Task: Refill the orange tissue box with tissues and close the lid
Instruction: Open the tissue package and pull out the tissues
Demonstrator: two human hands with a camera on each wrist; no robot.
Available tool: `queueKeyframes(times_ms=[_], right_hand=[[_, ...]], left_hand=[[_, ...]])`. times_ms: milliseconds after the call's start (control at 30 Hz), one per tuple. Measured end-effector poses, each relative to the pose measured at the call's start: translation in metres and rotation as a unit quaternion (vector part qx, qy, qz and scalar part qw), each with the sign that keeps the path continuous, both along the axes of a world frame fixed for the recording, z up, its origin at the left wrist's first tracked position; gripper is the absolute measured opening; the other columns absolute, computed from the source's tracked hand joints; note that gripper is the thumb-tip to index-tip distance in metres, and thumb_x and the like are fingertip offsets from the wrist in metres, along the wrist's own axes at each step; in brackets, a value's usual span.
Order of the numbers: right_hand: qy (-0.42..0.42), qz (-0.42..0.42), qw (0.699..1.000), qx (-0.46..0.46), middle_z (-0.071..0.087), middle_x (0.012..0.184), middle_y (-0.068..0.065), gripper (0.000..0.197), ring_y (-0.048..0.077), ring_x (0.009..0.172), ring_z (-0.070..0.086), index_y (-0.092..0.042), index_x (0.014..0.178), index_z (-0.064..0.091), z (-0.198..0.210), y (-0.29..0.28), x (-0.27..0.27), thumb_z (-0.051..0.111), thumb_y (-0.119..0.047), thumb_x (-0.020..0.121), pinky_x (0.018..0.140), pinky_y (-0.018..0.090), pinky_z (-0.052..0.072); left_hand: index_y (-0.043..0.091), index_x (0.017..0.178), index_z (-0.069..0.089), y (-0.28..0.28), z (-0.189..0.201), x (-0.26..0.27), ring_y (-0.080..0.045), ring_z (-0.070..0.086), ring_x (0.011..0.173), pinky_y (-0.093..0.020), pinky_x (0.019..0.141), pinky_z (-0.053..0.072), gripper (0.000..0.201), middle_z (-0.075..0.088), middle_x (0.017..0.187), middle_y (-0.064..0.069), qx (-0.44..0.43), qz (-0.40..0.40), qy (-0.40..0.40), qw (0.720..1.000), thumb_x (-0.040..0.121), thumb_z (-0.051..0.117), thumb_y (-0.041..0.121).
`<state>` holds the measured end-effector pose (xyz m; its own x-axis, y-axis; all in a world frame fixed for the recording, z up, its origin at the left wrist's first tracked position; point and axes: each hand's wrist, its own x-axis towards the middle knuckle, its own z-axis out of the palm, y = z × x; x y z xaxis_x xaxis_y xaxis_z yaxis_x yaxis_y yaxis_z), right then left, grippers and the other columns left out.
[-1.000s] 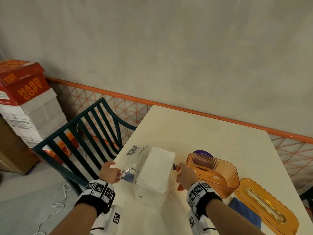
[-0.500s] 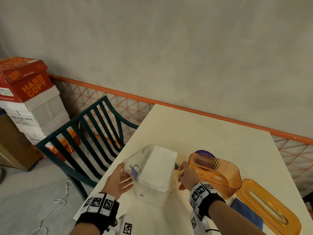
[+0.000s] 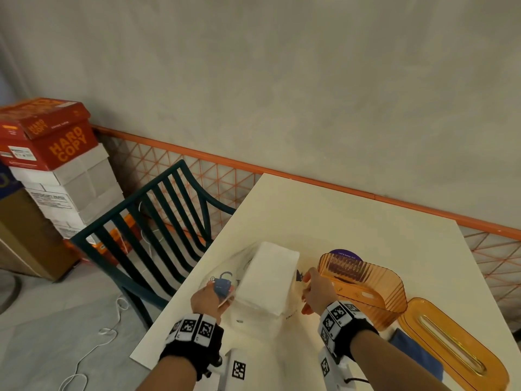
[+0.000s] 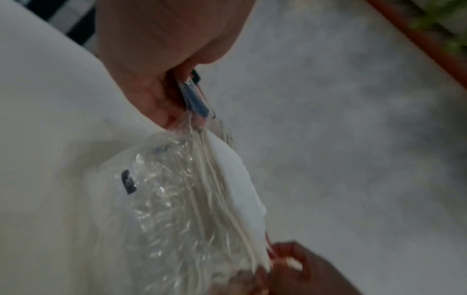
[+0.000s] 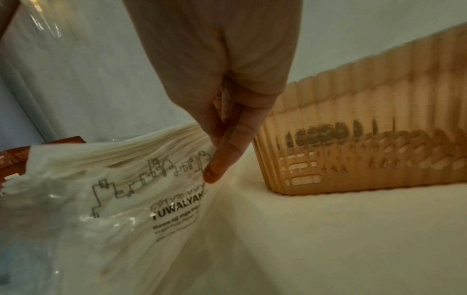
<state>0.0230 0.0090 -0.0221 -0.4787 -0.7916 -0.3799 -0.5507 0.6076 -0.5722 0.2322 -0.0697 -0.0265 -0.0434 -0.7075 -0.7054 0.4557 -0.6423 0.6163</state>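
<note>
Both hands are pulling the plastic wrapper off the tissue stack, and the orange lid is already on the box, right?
Not quite: the orange lid lies flat on the table beside the open orange box, as the head view shows. The rest holds.

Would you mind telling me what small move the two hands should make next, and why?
Probably pull the plastic wrapper further apart and down. The left hand and right hand each pinch a side of it; the tissue stack is bare only on top, and the orange box stands open beside it.
</note>
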Motion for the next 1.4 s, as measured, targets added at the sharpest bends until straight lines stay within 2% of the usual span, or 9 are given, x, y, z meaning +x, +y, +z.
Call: queueKeyframes(times_ms=[133, 200, 367, 433, 567, 700, 900, 1033, 1400], right_hand=[[0.001, 0.002, 1.000, 0.008, 0.065, 0.097, 0.019, 0.020, 0.033, 0.076, 0.070, -0.010, 0.108, 0.044, 0.001, 0.004, 0.000, 0.043, 0.000, 0.091, 0.069, 0.045, 0.060], [-0.016, 0.003, 1.000, 0.002, 0.065, 0.098, 0.020, 0.016, 0.028, 0.064, 0.067, -0.010, 0.103, 0.044, 0.003, 0.005, 0.000, 0.039, 0.000, 0.092, 0.067, 0.042, 0.061], [-0.024, 0.027, 0.999, -0.017, 0.068, 0.094, 0.018, 0.008, 0.017, 0.049, 0.061, -0.012, 0.104, 0.042, 0.010, 0.003, -0.006, 0.040, -0.009, 0.097, 0.054, 0.030, 0.059], [-0.016, 0.044, 0.999, -0.025, 0.068, 0.091, 0.016, 0.008, 0.015, 0.045, 0.059, -0.013, 0.105, 0.041, 0.016, 0.003, -0.011, 0.040, -0.012, 0.097, 0.045, 0.025, 0.053], [0.117, 0.060, 0.989, -0.071, 0.068, 0.085, 0.009, 0.015, 0.019, 0.061, 0.059, -0.011, 0.109, 0.048, 0.035, 0.014, -0.041, 0.045, -0.015, 0.094, 0.056, 0.027, 0.050], [0.216, -0.015, 0.975, -0.056, 0.064, 0.104, 0.009, 0.022, 0.025, 0.088, 0.058, -0.010, 0.113, 0.049, 0.042, 0.042, -0.089, 0.045, -0.019, 0.093, 0.067, 0.029, 0.046], [0.261, -0.131, 0.956, 0.042, 0.039, 0.128, 0.012, 0.042, 0.029, 0.115, 0.042, -0.012, 0.128, 0.037, 0.016, 0.074, -0.128, 0.051, -0.014, 0.089, 0.090, 0.038, 0.047], [0.175, -0.187, 0.964, 0.067, 0.043, 0.129, 0.019, 0.045, 0.034, 0.110, 0.054, -0.004, 0.133, 0.029, -0.006, 0.084, -0.139, 0.044, -0.002, 0.091, 0.090, 0.039, 0.051], [0.144, -0.134, 0.978, 0.069, 0.051, 0.128, 0.018, 0.046, 0.030, 0.112, 0.056, 0.000, 0.136, 0.028, -0.017, 0.086, -0.137, 0.037, 0.007, 0.091, 0.072, 0.023, 0.042]], left_hand=[[0.001, 0.097, 0.053, -0.004, -0.003, 0.008, -0.029, 0.055, 0.068, -0.037, 0.054, 0.052, 0.028, 0.051, 0.132, -0.023, 0.022, -0.048, -0.041, 0.998, 0.099, 0.026, 0.005], [-0.005, 0.124, 0.047, -0.003, 0.000, 0.010, -0.026, 0.051, 0.070, -0.034, 0.057, 0.051, 0.033, 0.041, 0.145, -0.022, 0.017, -0.064, -0.059, 0.996, 0.100, 0.027, 0.006], [0.002, 0.139, 0.035, -0.006, 0.005, 0.017, -0.030, 0.048, 0.126, -0.037, 0.102, 0.039, 0.050, 0.045, 0.141, -0.014, -0.030, -0.111, -0.281, 0.953, 0.094, 0.052, 0.016], [0.005, 0.142, 0.025, -0.007, 0.010, 0.015, -0.038, 0.039, 0.128, -0.047, 0.103, 0.038, 0.065, 0.033, 0.145, -0.019, -0.090, -0.114, -0.416, 0.898, 0.086, 0.058, 0.010], [0.015, 0.135, 0.040, -0.001, 0.015, -0.008, -0.034, 0.025, 0.134, -0.052, 0.106, 0.029, 0.055, 0.024, 0.148, -0.012, -0.245, -0.211, -0.676, 0.662, 0.083, 0.058, 0.010], [0.017, 0.117, 0.058, 0.012, 0.028, -0.055, -0.026, 0.046, 0.119, -0.042, 0.094, 0.039, 0.028, 0.051, 0.130, -0.005, -0.453, -0.279, -0.671, 0.516, 0.090, 0.051, 0.016], [0.014, 0.127, 0.041, 0.027, 0.015, -0.114, -0.024, 0.036, 0.125, -0.038, 0.093, 0.040, 0.058, 0.038, 0.133, -0.004, -0.340, -0.457, -0.670, 0.475, 0.088, 0.046, 0.055], [0.012, 0.126, 0.040, 0.028, 0.011, -0.123, -0.024, 0.039, 0.120, -0.037, 0.087, 0.042, 0.051, 0.037, 0.131, -0.004, -0.326, -0.443, -0.707, 0.443, 0.089, 0.051, 0.045], [0.008, 0.119, 0.048, 0.011, 0.018, -0.115, -0.027, 0.040, 0.123, -0.039, 0.096, 0.042, 0.033, 0.041, 0.131, -0.009, -0.320, -0.461, -0.635, 0.531, 0.099, 0.035, 0.031]])
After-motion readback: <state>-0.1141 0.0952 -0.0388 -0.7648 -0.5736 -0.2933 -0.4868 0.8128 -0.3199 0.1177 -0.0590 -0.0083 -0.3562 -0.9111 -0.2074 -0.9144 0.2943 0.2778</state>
